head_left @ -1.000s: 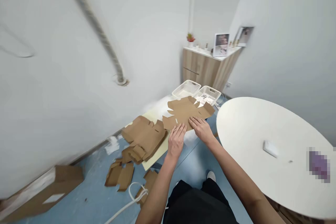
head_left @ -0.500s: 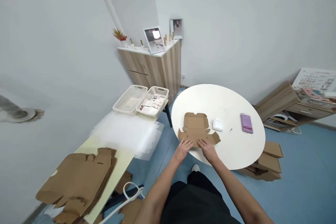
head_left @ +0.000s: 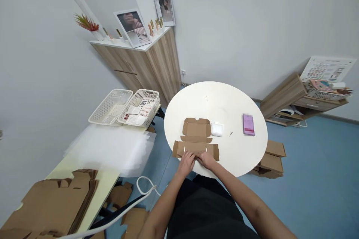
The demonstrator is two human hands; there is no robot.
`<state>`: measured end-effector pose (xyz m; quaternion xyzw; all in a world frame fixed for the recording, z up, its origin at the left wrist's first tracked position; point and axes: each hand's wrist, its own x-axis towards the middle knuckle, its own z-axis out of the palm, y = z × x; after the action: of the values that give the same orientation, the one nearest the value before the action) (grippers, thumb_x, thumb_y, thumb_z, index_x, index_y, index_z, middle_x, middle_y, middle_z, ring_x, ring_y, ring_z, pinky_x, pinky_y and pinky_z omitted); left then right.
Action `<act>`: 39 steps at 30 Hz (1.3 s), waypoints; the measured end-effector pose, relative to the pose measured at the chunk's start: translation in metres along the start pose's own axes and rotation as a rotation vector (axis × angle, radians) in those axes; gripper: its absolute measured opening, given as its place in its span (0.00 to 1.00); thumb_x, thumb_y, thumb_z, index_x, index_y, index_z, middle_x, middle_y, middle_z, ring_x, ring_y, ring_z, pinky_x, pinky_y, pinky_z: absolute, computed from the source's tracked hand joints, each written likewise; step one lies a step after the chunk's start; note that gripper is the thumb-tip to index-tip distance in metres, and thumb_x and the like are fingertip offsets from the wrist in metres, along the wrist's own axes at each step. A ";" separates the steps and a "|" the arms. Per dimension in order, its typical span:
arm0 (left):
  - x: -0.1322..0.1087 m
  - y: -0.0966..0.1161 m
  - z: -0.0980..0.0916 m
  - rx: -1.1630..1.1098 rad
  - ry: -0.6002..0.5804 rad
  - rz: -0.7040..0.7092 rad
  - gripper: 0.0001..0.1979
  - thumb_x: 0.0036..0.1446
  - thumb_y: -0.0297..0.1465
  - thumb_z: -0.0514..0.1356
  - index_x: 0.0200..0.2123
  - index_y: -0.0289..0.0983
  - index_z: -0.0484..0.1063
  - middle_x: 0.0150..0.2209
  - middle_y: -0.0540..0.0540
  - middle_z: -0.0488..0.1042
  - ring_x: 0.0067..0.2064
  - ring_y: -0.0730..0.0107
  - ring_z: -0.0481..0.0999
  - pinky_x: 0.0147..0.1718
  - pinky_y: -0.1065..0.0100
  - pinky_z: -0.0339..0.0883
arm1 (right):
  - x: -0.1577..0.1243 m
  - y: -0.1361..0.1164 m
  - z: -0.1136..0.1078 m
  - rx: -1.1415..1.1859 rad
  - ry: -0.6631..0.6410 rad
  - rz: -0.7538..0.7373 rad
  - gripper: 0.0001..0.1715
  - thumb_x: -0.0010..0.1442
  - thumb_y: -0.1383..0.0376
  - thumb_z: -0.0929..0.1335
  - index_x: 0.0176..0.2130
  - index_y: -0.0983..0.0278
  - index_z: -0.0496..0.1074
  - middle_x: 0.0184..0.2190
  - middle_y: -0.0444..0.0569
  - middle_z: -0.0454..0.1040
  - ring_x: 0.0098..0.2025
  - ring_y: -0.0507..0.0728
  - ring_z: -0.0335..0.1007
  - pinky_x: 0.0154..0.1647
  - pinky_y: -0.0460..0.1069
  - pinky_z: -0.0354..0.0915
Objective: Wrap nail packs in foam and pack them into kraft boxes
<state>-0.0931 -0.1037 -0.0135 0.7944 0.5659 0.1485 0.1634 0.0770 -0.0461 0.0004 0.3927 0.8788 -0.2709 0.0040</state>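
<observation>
A brown cardboard mailer box (head_left: 196,129), partly unfolded, lies on the round white table (head_left: 232,101) with its lid flap pointing away from me. My left hand (head_left: 187,161) is closed on its near edge, fingers curled over the cardboard. Close beside it, my right hand (head_left: 206,160) grips the same edge, fingertips nearly meeting the left ones. Both thumbs are hidden. A small white packet (head_left: 217,129) touches or nearly touches the box's right side. Farther right lies a blurred purple item (head_left: 248,124).
On my left, a long table holds flat cardboard blanks (head_left: 53,201), translucent sheets (head_left: 109,149) and two white baskets (head_left: 112,106). Folded cardboard boxes (head_left: 272,160) stand on the floor right of the round table. A wooden cabinet (head_left: 140,63) fills the corner.
The box's near panel has been folded up, and slots show in it. My hands have drawn together at its near edge. The camera view has shifted right.
</observation>
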 end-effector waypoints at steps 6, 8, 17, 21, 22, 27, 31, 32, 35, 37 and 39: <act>0.010 -0.015 0.010 -0.102 0.054 -0.052 0.04 0.61 0.27 0.54 0.33 0.39 0.66 0.32 0.49 0.70 0.38 0.64 0.71 0.53 0.51 0.65 | 0.007 0.021 -0.025 0.295 0.115 0.180 0.12 0.62 0.68 0.63 0.40 0.62 0.76 0.39 0.49 0.78 0.42 0.58 0.72 0.45 0.51 0.66; 0.010 -0.024 0.008 -0.120 0.034 -0.035 0.06 0.61 0.27 0.54 0.31 0.40 0.65 0.31 0.50 0.69 0.37 0.66 0.71 0.57 0.48 0.61 | 0.010 0.030 -0.036 0.295 0.297 0.299 0.12 0.62 0.67 0.62 0.41 0.62 0.74 0.42 0.51 0.76 0.47 0.59 0.69 0.50 0.53 0.64; 0.013 -0.056 -0.014 -0.129 -0.065 0.019 0.07 0.60 0.23 0.52 0.32 0.39 0.66 0.33 0.50 0.70 0.39 0.66 0.70 0.61 0.48 0.55 | 0.058 0.019 -0.044 0.359 0.286 0.619 0.25 0.58 0.69 0.64 0.55 0.66 0.61 0.51 0.57 0.70 0.54 0.62 0.65 0.49 0.51 0.62; 0.015 -0.071 -0.025 -0.158 -0.103 0.040 0.10 0.59 0.21 0.51 0.33 0.39 0.68 0.35 0.48 0.70 0.41 0.65 0.70 0.56 0.54 0.61 | 0.085 0.007 -0.043 0.380 0.328 0.760 0.21 0.56 0.70 0.64 0.51 0.64 0.63 0.48 0.57 0.71 0.54 0.64 0.64 0.47 0.52 0.61; 0.016 -0.074 -0.026 -0.160 -0.111 0.044 0.10 0.59 0.20 0.51 0.33 0.39 0.68 0.35 0.48 0.70 0.41 0.65 0.70 0.54 0.55 0.62 | 0.091 0.006 -0.043 0.397 0.342 0.796 0.20 0.56 0.70 0.64 0.50 0.63 0.63 0.47 0.57 0.72 0.54 0.64 0.63 0.48 0.52 0.61; 0.020 -0.083 -0.024 -0.150 -0.105 0.072 0.10 0.60 0.21 0.52 0.32 0.38 0.69 0.36 0.47 0.69 0.42 0.64 0.68 0.50 0.57 0.64 | 0.109 -0.001 -0.036 0.437 0.528 0.881 0.19 0.56 0.71 0.62 0.48 0.63 0.62 0.49 0.58 0.71 0.56 0.65 0.62 0.52 0.54 0.60; 0.022 -0.091 -0.023 -0.136 -0.087 0.113 0.10 0.61 0.21 0.51 0.32 0.38 0.69 0.36 0.46 0.69 0.43 0.63 0.68 0.51 0.56 0.64 | 0.114 -0.004 -0.032 0.580 0.625 0.937 0.23 0.56 0.69 0.63 0.52 0.63 0.58 0.50 0.56 0.71 0.51 0.62 0.69 0.47 0.51 0.63; 0.023 -0.093 -0.024 -0.133 -0.085 0.130 0.10 0.61 0.22 0.51 0.32 0.38 0.70 0.37 0.46 0.70 0.43 0.63 0.68 0.50 0.56 0.65 | 0.115 -0.003 -0.033 0.640 0.622 0.959 0.24 0.56 0.67 0.63 0.53 0.63 0.57 0.48 0.54 0.73 0.49 0.60 0.71 0.45 0.50 0.63; 0.028 -0.098 -0.029 -0.131 -0.091 0.180 0.10 0.62 0.22 0.51 0.33 0.38 0.70 0.38 0.45 0.70 0.45 0.63 0.69 0.50 0.57 0.66 | 0.119 -0.001 -0.040 0.765 0.614 1.021 0.25 0.58 0.64 0.64 0.54 0.62 0.58 0.40 0.49 0.77 0.44 0.59 0.73 0.41 0.49 0.64; 0.031 -0.101 -0.033 -0.126 -0.100 0.208 0.11 0.63 0.22 0.50 0.33 0.38 0.70 0.39 0.45 0.70 0.46 0.63 0.69 0.52 0.56 0.66 | 0.120 0.002 -0.045 0.781 0.592 1.028 0.20 0.59 0.62 0.63 0.51 0.62 0.63 0.38 0.49 0.78 0.42 0.59 0.73 0.39 0.49 0.64; 0.035 -0.102 -0.036 -0.094 -0.100 0.233 0.12 0.63 0.22 0.50 0.34 0.38 0.71 0.41 0.45 0.71 0.49 0.63 0.69 0.55 0.53 0.65 | 0.120 0.004 -0.048 0.777 0.534 0.999 0.15 0.60 0.59 0.63 0.46 0.62 0.68 0.39 0.50 0.78 0.41 0.59 0.73 0.38 0.49 0.64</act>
<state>-0.1836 -0.0361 -0.0232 0.8525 0.4534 0.1530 0.2102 0.0065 0.0618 0.0126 0.7772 0.4022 -0.4260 -0.2295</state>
